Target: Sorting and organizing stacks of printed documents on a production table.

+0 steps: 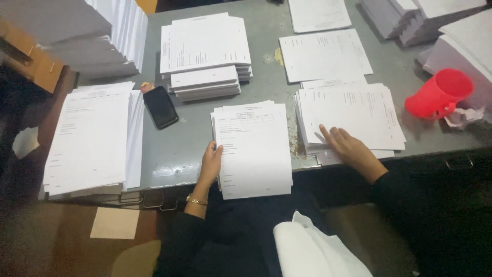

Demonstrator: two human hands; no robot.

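My left hand (210,165) rests on the left edge of a small stack of printed white sheets (253,151) that lies in front of me and overhangs the near edge of the grey table (179,149); thumb on top, a gold bracelet at the wrist. My right hand (350,149) lies flat, fingers spread, on the lower left part of another stack of printed sheets (353,115) to the right. Neither hand lifts a sheet.
A black phone (160,106) lies left of the middle stack. More paper stacks sit at the far left (92,138), top middle (205,46) and top right (323,54). A red plastic mug (439,95) lies tipped at the right edge. White cloth (312,251) covers my lap.
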